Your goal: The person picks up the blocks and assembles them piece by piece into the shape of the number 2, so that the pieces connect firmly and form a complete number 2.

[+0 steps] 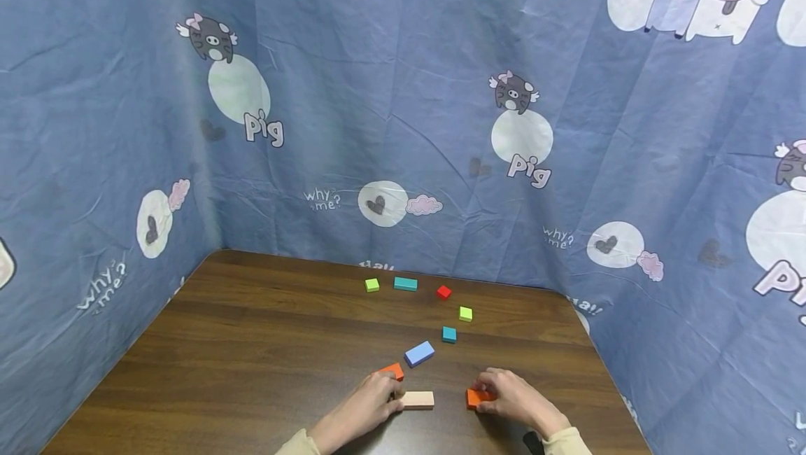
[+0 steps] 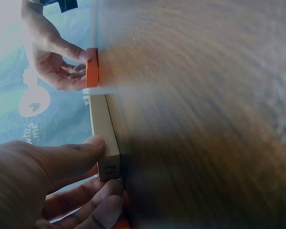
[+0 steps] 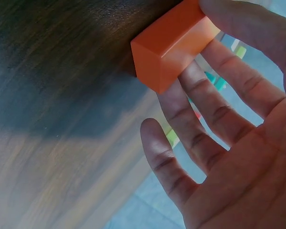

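Note:
Near the front of the table, my left hand (image 1: 376,399) pinches one end of a pale wooden block (image 1: 418,400) between thumb and fingers. In the left wrist view the number 12 shows on the end of that wooden block (image 2: 105,129). Just beyond the left fingers lies an orange-red block (image 1: 394,370), partly covered by the hand. To the right, my right hand (image 1: 513,395) grips an orange block (image 1: 474,399), thumb on one side and fingers on the other. The right wrist view shows this orange block (image 3: 169,47) close over the wood, the little finger off it.
Beyond the hands a curving row runs back: a blue block (image 1: 419,354), a teal cube (image 1: 449,334), a lime cube (image 1: 466,313), a red cube (image 1: 443,292), a teal block (image 1: 406,284) and another lime cube (image 1: 372,285). Blue patterned cloth (image 1: 390,126) hangs around the brown table (image 1: 252,343).

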`<state>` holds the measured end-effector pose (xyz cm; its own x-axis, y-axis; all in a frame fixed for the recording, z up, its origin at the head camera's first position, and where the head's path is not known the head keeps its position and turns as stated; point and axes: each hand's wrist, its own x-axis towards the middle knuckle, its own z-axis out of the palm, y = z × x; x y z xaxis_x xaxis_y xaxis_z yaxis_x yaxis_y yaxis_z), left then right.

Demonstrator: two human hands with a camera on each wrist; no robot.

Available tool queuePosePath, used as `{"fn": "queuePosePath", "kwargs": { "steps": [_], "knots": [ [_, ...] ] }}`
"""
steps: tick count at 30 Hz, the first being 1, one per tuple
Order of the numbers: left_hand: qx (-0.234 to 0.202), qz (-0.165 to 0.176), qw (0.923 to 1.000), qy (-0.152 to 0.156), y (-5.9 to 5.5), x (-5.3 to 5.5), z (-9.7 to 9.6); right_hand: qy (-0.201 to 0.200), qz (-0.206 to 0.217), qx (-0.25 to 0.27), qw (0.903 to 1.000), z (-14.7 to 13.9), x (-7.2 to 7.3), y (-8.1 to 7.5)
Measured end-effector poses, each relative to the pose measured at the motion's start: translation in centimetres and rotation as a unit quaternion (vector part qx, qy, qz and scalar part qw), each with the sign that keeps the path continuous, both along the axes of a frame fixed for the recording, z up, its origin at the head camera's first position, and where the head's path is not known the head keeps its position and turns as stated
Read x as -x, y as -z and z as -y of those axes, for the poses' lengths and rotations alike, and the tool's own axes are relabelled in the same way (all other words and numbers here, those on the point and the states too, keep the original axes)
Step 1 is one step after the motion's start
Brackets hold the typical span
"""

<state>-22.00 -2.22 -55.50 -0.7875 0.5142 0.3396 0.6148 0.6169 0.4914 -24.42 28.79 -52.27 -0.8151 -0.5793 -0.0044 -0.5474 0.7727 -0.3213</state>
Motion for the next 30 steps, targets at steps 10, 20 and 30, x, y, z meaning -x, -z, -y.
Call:
{"fn": "queuePosePath", "kwargs": {
  "steps": [10,20,30],
  "knots": [
    [0.002,-0.001,1.0000,-0.005,0.0,0.0,-0.1,-0.025,-0.013,0.014,0.9995,1.0,0.4,0.0],
    [0.017,-0.001,0.9998,-0.009,0.0,-0.1,-0.1,-0.031,-0.016,0.007,0.9994,2.5,0.7,0.2],
    [0.008,0.034,0.9994,-0.007,-0.1,-0.1,-0.2,-0.043,-0.014,0.005,0.9990,3.8,0.9,0.1]
  ]
}}
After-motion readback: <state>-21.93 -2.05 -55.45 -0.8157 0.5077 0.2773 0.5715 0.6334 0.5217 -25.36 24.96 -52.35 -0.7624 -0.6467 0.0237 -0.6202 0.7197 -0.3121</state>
